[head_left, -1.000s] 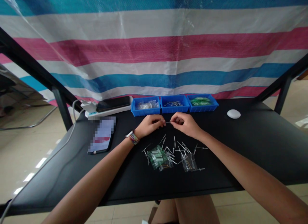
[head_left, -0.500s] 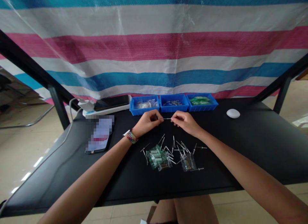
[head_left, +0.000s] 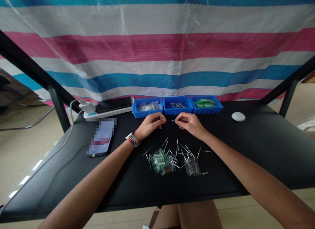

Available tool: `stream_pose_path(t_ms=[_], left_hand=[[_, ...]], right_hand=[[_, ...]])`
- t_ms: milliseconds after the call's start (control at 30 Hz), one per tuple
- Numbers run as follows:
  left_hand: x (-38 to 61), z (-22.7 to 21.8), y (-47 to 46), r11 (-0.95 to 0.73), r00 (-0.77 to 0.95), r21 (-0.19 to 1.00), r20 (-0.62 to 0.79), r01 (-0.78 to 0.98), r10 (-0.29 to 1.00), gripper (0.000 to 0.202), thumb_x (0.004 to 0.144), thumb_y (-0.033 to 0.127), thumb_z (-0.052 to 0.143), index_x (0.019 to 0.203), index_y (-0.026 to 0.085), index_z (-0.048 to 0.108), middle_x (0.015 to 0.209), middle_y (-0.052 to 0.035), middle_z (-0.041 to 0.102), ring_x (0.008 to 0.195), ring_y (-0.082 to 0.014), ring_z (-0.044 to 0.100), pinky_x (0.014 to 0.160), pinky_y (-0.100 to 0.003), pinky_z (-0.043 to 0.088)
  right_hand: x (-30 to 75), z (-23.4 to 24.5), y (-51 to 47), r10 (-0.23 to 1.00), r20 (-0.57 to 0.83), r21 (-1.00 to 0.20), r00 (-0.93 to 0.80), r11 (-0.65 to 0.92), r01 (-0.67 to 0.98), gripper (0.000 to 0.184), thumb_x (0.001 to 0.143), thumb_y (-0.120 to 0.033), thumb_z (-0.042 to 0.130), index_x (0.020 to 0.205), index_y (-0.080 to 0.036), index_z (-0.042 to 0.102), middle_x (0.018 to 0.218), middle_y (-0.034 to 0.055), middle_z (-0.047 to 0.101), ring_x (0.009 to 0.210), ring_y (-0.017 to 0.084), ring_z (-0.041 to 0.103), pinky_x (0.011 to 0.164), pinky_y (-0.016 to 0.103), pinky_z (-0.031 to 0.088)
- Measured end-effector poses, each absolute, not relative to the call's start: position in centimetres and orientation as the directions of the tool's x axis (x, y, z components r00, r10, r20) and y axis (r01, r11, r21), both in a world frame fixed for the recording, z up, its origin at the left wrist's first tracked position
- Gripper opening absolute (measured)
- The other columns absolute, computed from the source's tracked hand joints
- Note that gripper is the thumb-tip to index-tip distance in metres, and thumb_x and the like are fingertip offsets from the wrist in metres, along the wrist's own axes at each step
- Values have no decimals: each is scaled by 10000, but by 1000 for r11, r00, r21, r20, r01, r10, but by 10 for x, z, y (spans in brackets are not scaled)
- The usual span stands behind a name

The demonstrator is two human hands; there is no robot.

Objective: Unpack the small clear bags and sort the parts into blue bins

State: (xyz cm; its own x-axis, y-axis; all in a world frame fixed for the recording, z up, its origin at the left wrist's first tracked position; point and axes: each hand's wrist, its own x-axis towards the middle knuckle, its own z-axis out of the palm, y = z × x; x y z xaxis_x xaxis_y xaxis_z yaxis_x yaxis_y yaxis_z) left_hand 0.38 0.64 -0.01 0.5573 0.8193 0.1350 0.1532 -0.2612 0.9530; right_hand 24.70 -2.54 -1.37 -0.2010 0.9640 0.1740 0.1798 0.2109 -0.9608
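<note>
My left hand (head_left: pixel 150 124) and my right hand (head_left: pixel 188 123) meet over the black table (head_left: pixel 258 147), fingers pinched on the two ends of a thin metal pin (head_left: pixel 170 120). A beaded band sits on my left wrist. Just in front of my hands lie several loose metal pins (head_left: pixel 183 149), small clear bags with green parts (head_left: pixel 159 160) and another clear bag (head_left: pixel 192 166). Behind my hands stand three blue bins: left bin (head_left: pixel 147 107) with clear bags, middle bin (head_left: pixel 177 106) with pins, right bin (head_left: pixel 206 104) with green parts.
A phone with a lit screen (head_left: pixel 101 137) lies at the left. A white power strip (head_left: pixel 108 111) with a dark phone (head_left: pixel 113 104) on it and a plugged cable sits behind it. A white round object (head_left: pixel 238 116) rests at the right. A striped tarp hangs behind.
Both hands have shifted slightly away from me toward the bins while keeping hold of the pin; the view has drifted a little.
</note>
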Motion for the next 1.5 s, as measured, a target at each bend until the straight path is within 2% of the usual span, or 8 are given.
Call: stream_pose_path(t_ms=[267,500,867,1000,1133,1233,1333,1500], left_hand=[[5,-3,8,-294,578,935,132,197,805,286,939,416,683,860,143,714,816,-43,707,698,-131,632,638,-240,504],[7,-4,7,-280,533,946,155,163,832,212,888,345,755,863,140,710,817,-26,695,676,-117,630,629,-233,504],[7,-2,6,-290,535,943,164,161,829,254,887,383,768,849,146,684,769,-18,675,659,-119,617,616,-234,491],[6,-1,7,-237,530,961,126,146,838,252,909,396,711,918,148,666,812,-24,679,647,-120,630,564,-223,464],[5,-1,8,-218,531,965,109,147,840,198,899,340,676,937,146,670,809,-28,680,646,-120,636,552,-216,450],[5,-2,8,-214,530,965,103,153,842,198,895,342,676,931,147,673,808,-28,680,650,-124,637,555,-217,451],[5,-2,9,-220,537,962,102,160,837,191,889,333,670,926,146,673,807,-27,680,649,-124,635,556,-218,450],[5,-3,9,-238,542,960,124,145,831,194,902,340,662,918,147,670,811,-29,679,646,-123,628,569,-224,463]], right_hand=[[247,-18,-23,964,179,-961,-194,214,176,230,784,-374,835,843,-181,725,640,-5,666,571,157,640,563,281,503],[245,-15,-26,969,161,-971,-186,190,148,256,796,-355,806,963,-186,709,817,12,695,612,137,650,563,268,535],[246,-14,-26,963,169,-976,-208,193,100,263,784,-406,835,848,-206,677,748,0,682,605,146,641,556,276,529],[250,-11,-21,944,326,-941,59,318,115,275,844,-464,801,864,-217,681,729,-7,638,566,136,573,539,286,482],[259,-10,-12,830,479,-863,285,387,324,290,903,-485,764,1017,-219,768,626,-41,493,562,147,449,575,309,428],[263,-10,-12,843,487,-829,228,363,426,325,933,-479,722,1101,-212,799,577,-55,412,556,155,395,596,320,401],[260,-8,-21,870,473,-817,140,373,440,244,967,-411,662,1014,-217,801,581,-46,422,547,152,398,583,315,380],[239,-1,-44,828,419,-719,-373,553,420,116,941,-228,681,934,-233,797,809,21,638,693,172,577,650,318,458]])
